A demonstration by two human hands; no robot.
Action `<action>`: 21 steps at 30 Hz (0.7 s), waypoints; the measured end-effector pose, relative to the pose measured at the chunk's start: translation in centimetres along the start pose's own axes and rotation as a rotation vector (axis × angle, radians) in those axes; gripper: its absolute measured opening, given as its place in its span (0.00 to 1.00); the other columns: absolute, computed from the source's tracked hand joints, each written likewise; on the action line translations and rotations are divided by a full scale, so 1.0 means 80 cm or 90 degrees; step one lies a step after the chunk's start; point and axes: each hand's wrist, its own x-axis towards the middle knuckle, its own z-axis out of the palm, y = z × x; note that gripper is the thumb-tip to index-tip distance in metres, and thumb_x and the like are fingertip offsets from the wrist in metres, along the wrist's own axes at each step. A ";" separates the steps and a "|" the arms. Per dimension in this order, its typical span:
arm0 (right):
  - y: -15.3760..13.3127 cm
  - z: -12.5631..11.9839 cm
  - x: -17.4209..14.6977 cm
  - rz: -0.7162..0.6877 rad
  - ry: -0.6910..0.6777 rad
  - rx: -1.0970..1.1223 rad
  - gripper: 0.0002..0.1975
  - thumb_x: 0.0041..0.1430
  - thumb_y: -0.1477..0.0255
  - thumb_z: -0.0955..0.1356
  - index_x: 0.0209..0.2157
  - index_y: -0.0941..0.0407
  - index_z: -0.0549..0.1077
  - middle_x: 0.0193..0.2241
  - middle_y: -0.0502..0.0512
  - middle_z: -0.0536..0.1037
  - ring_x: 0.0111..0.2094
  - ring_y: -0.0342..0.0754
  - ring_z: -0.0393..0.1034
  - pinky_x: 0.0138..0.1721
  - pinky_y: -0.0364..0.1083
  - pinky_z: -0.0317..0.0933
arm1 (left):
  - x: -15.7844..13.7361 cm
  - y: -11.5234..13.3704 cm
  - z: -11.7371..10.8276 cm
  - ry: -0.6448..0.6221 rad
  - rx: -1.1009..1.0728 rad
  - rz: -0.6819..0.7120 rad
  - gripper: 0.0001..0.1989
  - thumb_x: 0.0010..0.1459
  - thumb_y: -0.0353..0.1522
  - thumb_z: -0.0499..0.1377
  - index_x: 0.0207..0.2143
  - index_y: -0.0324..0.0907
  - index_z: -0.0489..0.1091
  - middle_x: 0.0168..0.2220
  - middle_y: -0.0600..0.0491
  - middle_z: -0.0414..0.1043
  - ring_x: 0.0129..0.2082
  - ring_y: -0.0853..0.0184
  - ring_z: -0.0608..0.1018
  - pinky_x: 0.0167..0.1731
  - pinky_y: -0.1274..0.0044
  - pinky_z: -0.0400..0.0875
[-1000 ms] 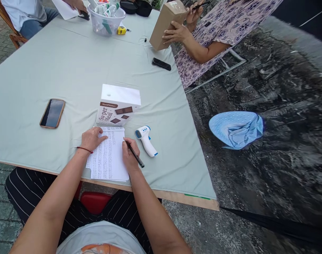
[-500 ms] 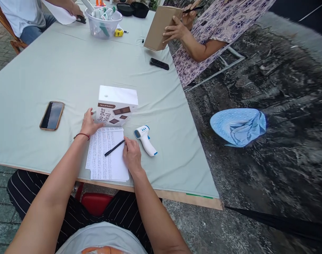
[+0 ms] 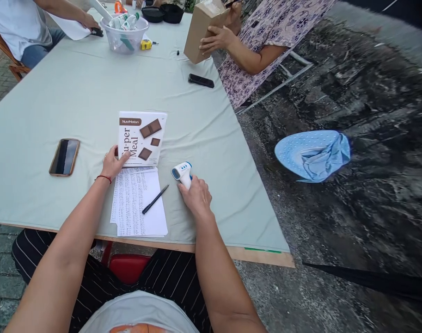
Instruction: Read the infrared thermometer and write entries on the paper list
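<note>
My left hand (image 3: pixel 113 162) grips the lower left corner of a white box (image 3: pixel 143 138) printed with brown chocolate pieces, its thumb across the front. The box is tilted back so its printed face shows. My right hand (image 3: pixel 198 194) is wrapped around the handle of a white and blue infrared thermometer (image 3: pixel 182 173), which points away from me on the cloth. Between my arms lie handwritten paper sheets (image 3: pixel 136 208), their far edge by the base of the box. A black pen (image 3: pixel 155 199) rests on the right side of the sheets.
A smartphone (image 3: pixel 64 157) lies on the left of the cloth-covered table (image 3: pixel 75 92). Farther off are a clear basket (image 3: pixel 122 40) of bottles, a yellow tape measure (image 3: pixel 146 45) and a black device (image 3: pixel 201 81). Another person holds a cardboard box (image 3: pixel 197 39). A blue hat (image 3: pixel 313 156) is right of the table.
My right hand has left the pen and paper and closed on the thermometer. My left hand has taken hold of the white box, which is tipped back. The pen has turned on the paper.
</note>
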 end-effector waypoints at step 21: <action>-0.125 0.028 -0.068 -0.030 -0.213 0.705 0.19 0.55 0.52 0.65 0.27 0.54 0.67 0.20 0.45 0.65 0.23 0.42 0.57 0.27 0.43 0.55 | -0.036 0.001 0.008 0.087 0.131 0.021 0.25 0.65 0.49 0.43 0.49 0.44 0.69 0.43 0.47 0.76 0.45 0.55 0.74 0.45 0.66 0.61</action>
